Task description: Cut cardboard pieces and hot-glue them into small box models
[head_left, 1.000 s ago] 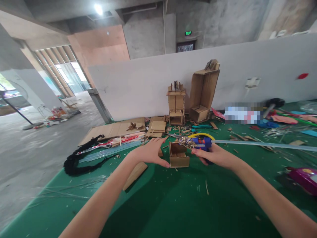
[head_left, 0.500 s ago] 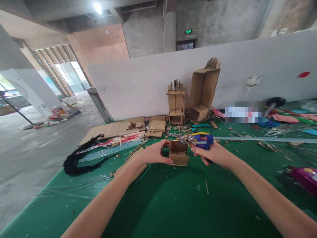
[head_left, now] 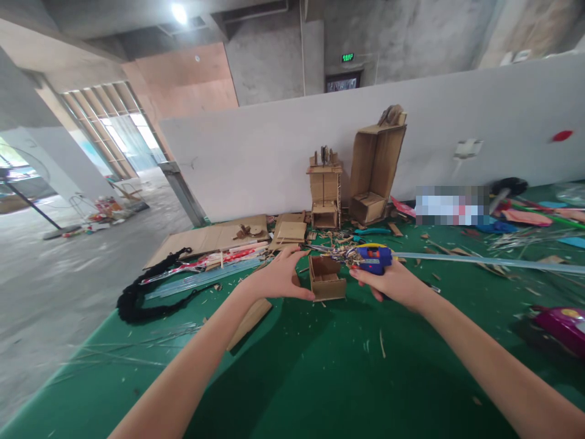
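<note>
A small open cardboard box (head_left: 326,278) rests on the green table (head_left: 320,372). My left hand (head_left: 276,277) grips its left side with thumb and fingers. My right hand (head_left: 392,283) is closed around a blue hot glue gun (head_left: 373,260), whose nozzle points left at the box's upper right rim. A long clear glue stick (head_left: 484,263) juts out to the right from the back of the gun.
Two tall cardboard models (head_left: 325,189) (head_left: 375,164) stand by the white partition. Flat cardboard sheets (head_left: 214,238), a black cord (head_left: 146,292) and clear sticks lie at left. Scraps litter the table; a purple object (head_left: 560,326) sits at right.
My left hand closed on the box's left side and turned it slightly. The glue gun shifted a little nearer the box's rim.
</note>
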A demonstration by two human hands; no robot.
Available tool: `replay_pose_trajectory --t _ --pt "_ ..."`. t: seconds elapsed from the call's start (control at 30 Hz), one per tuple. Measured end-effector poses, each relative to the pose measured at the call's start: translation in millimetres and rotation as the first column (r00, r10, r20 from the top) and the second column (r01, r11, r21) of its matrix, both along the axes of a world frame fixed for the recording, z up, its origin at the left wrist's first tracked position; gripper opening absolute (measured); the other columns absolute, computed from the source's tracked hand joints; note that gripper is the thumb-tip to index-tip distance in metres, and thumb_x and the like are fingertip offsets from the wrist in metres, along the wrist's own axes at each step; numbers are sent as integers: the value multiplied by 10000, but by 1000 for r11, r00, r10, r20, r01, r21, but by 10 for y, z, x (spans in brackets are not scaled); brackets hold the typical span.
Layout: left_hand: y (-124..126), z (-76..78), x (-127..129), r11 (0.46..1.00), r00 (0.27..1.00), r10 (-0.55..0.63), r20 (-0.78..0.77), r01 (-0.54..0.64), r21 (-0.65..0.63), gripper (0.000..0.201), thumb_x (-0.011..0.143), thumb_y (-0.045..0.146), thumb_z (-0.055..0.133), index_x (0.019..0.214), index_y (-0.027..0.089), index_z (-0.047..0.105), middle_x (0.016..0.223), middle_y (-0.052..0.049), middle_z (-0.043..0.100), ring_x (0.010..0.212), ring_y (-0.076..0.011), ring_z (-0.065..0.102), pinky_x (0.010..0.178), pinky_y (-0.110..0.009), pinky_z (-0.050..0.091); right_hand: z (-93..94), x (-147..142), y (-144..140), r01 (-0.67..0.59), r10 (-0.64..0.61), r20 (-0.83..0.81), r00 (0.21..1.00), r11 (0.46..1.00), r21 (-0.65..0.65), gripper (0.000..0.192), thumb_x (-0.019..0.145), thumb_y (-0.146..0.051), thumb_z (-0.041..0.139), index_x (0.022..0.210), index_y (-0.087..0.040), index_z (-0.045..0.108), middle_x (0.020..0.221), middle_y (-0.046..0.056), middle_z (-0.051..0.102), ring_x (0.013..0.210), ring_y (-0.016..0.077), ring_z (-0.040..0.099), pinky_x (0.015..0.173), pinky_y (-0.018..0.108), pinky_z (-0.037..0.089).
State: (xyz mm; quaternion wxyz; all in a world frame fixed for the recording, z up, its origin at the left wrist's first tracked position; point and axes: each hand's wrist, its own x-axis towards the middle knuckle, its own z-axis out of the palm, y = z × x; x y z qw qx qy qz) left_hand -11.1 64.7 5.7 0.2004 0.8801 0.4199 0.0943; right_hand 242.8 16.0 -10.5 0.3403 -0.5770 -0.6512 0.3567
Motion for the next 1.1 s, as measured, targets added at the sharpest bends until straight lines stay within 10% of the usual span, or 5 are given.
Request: replay_pose_trajectory --t 0.33,0.53,0.63,0.87,1.1 --pt "79 7 16 975 994 110 -20 -104 195 291 768 228 483 1006 217 651 851 -46 703 809 -229 637 747 -350 473 44 -5 -19 103 -102 -32 994 993 55 350 737 -515 570 584 -204 531 399 -33 506 397 133 497 467 273 421" --pt "31 1 -12 1000 999 -3 -53 4 8 624 772 370 522 1357 194 394 1173 -100 625 938 -246 629 770 -324 473 -80 89 107 295 -354 228 907 921 256 278 755 -485 531 673 -220 539 595 19 601 609 220 598 592 328 444" --pt "-54 48 43 990 1000 -28 3 28 -139 873 701 544 590 1424 203 238 1242 -123 569 893 -238 642 706 -300 485 -128 153 129 111 -303 391 869 890 442 150 757 -333 548 837 -207 540 836 69 621 818 251 603 697 330 442" --pt "-76 -3 120 995 994 72 83 -65 -81 820 631 590 642 1310 207 386 1171 -122 587 862 -264 634 689 -358 494 -97 294 62 150 -272 741 614 962 229 398 742 -166 503 1134 -109 460 1077 175 489 827 297 612 651 374 435" --pt "-52 100 55 1000 949 -3 315 -3 19 666 708 272 638 1308 281 348 1302 -77 473 1001 -209 587 794 -327 516 -39 222 29 121 -349 577 738 911 395 529 713 -178 518 1233 -165 419 1179 169 486 1116 374 463 872 551 384"
